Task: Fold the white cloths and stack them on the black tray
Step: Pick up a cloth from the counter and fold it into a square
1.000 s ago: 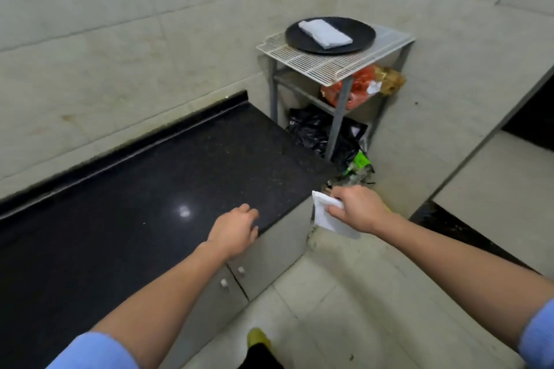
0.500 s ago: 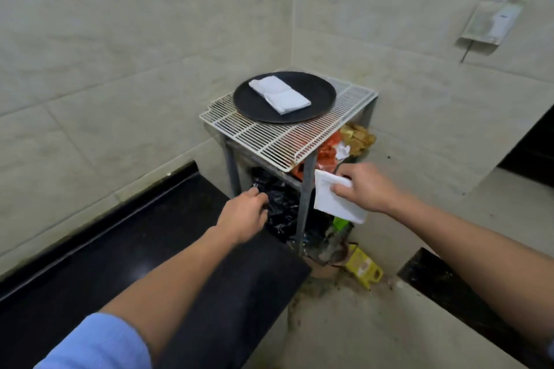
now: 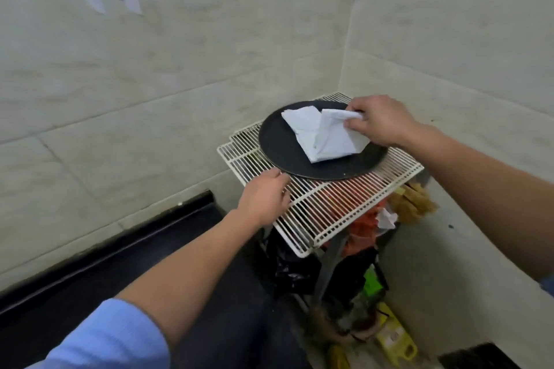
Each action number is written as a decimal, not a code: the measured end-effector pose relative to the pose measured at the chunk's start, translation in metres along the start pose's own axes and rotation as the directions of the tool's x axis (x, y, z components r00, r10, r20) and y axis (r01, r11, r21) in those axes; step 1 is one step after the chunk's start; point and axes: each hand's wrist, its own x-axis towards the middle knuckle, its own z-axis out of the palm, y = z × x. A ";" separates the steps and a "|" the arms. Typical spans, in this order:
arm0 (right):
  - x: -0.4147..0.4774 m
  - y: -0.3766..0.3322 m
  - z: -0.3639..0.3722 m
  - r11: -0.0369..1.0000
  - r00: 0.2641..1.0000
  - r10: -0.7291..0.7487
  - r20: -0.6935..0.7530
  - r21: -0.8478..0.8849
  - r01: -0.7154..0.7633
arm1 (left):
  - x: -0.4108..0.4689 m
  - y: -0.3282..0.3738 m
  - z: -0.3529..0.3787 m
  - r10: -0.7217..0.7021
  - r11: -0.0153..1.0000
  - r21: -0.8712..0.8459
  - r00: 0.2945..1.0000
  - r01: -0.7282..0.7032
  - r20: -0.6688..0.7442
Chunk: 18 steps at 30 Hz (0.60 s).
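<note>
Now our right hand (image 3: 380,121) is over the far side of the black tray (image 3: 275,144), thumb and curled fingers pinching the top corner of a folded cloth (image 3: 332,141). Half a second ago this hand held that cloth out in the air in front of the wire rack (image 3: 329,210). The cloth now hangs down from the hand, and its lower edge lies on the tray, partly over the first cloth (image 3: 299,120), which sits flat just to the left of the hand as before.

Our left hand (image 3: 263,201) has come forward too — earlier it hovered short of the rack, over the end of the black counter (image 3: 120,263). It now rests on the rack's near-left part, fingers loosely bent and holding nothing, fingertips at the tray's rim. We cannot tell whether they touch it.

Below both hands, under the rack, sit black and orange bags (image 3: 359,228).
</note>
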 end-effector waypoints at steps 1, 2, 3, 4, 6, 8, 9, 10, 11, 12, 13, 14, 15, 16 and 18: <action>0.018 0.007 0.004 1.000 1.000 -0.024 -0.002 0.015 0.024 | 0.013 0.000 0.002 -0.015 1.000 0.014 1.000 0.016 -0.020; 0.036 0.015 0.009 0.998 0.999 -0.053 0.002 0.028 0.053 | 0.026 0.000 0.004 -0.037 0.999 0.024 0.999 0.038 -0.039; 0.053 0.022 0.013 0.996 0.996 -0.083 0.014 0.042 0.083 | 0.038 0.000 0.005 -0.066 0.997 0.026 0.997 0.067 -0.046; 0.070 0.028 0.018 0.992 0.993 -0.109 0.034 0.060 0.107 | 0.050 0.001 0.008 -0.094 0.995 0.030 0.995 0.096 -0.040; 0.100 0.038 0.029 0.983 0.982 -0.165 0.092 0.090 0.157 | 0.072 0.003 0.014 -0.143 0.989 0.042 0.990 0.144 -0.009; 0.129 0.046 0.038 0.969 0.962 -0.237 0.135 0.111 0.223 | 0.091 0.006 0.023 -0.203 0.978 0.044 0.979 0.203 0.005; 0.140 0.047 0.042 0.962 0.952 -0.266 0.150 0.107 0.251 | 0.096 0.007 0.026 -0.230 0.972 0.044 0.973 0.230 0.007; 0.147 0.047 0.046 0.958 0.944 -0.282 0.171 0.098 0.269 | 0.097 0.007 0.028 -0.245 0.969 0.049 0.970 0.244 0.007; 0.158 0.047 0.052 0.955 0.935 -0.296 0.194 0.097 0.282 | 0.100 0.007 0.033 -0.263 0.963 0.059 0.965 0.263 0.005; 0.171 0.049 0.058 0.951 0.928 -0.308 0.209 0.100 0.293 | 0.102 0.008 0.037 -0.282 0.957 0.068 0.959 0.282 -0.004; 0.183 0.050 0.065 0.949 0.921 -0.316 0.229 0.098 0.301 | 0.103 0.010 0.041 -0.298 0.952 0.074 0.954 0.298 -0.015; 0.194 0.051 0.075 0.947 0.913 -0.322 0.250 0.094 0.308 | 0.103 0.011 0.044 -0.312 0.947 0.078 0.950 0.313 -0.027; 0.205 0.051 0.084 0.945 0.908 -0.327 0.263 0.085 0.316 | 0.103 0.012 0.046 -0.326 0.942 0.077 0.945 0.328 -0.038; 0.216 0.052 0.094 0.945 0.905 -0.325 0.272 0.071 0.318 | 0.103 0.012 0.048 -0.339 0.937 0.075 0.940 0.342 -0.045; 0.233 0.054 0.112 0.949 0.902 -0.311 0.299 0.038 0.314 | 0.103 0.012 0.049 -0.368 0.927 0.052 0.928 0.370 -0.052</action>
